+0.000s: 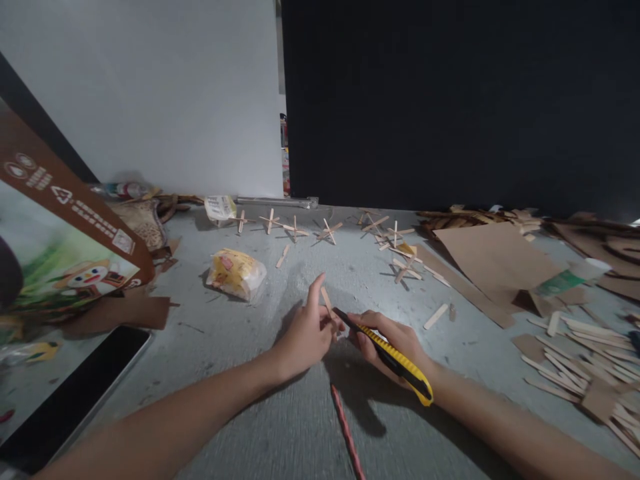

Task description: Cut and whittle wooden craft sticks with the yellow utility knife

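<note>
Dim, greyish light is filling the scene, seemingly coming from overhead, and a paler sheen is spreading over the tabletop (pixel 420 297) just beyond the right hand (pixel 400 343). A dark shadow is falling on the near side of that hand, while a softer one is lying left of the yellow packet (pixel 235 273). The far-right black panel (pixel 460 100) is swallowing light; the far-left white panel (pixel 165 87) is looking dull. Wide-angle distortion is stretching the carton (pixel 75 233) and phone (pixel 75 397) at left, and small print is blurring.
</note>
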Demonstrator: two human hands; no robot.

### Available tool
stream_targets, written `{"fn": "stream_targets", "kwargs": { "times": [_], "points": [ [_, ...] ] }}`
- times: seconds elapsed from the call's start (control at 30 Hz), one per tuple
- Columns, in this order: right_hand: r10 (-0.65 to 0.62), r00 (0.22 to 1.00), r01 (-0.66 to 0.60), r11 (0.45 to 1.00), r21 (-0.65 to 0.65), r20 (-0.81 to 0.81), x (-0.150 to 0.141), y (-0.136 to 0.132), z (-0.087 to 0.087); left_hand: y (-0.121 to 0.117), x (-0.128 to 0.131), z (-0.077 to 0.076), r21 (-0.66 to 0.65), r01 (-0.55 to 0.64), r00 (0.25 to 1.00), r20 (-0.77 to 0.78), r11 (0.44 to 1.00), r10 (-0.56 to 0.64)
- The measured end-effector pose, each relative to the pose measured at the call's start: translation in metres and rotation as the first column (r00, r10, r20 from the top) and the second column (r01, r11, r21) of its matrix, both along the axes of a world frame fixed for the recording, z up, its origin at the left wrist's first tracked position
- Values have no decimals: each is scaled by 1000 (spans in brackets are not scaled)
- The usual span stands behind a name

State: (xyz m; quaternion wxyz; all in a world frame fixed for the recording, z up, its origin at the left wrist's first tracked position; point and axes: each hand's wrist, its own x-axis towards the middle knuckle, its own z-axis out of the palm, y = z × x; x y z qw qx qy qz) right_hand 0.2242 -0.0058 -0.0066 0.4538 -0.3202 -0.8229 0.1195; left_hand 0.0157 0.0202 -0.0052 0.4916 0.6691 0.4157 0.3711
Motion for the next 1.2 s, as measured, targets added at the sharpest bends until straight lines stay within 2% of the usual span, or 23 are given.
{"fn": "stream_targets", "kwargs": {
  "times": [0.27, 0.5, 0.73, 0.93, 1.07, 1.2],
  "points": [
    [-9, 1000, 9, 1000, -27, 21, 2, -1, 0, 1, 0, -3, -36, 16, 1000, 22, 999, -15],
    [-11, 1000, 11, 1000, 22, 9, 0, 0, 0, 1, 0, -2, -40, 13, 1000, 7, 999, -13],
    [-19, 1000, 20, 999, -28, 23, 1, -1, 0, 1, 0, -1, -42, 16, 999, 32, 999, -15],
    [-14, 1000, 14, 1000, 22, 8, -1, -1, -2, 1, 0, -3, -47, 21, 999, 29, 999, -19],
    [-14, 999, 12, 999, 43, 38, -1, -3, -1, 0, 1, -3, -25, 26, 1000, -4, 999, -26],
    [51, 991, -57, 997, 42, 127, -1, -7, 5, -1, 0, -2, -9, 21, 998, -63, 1000, -21]
  ]
}}
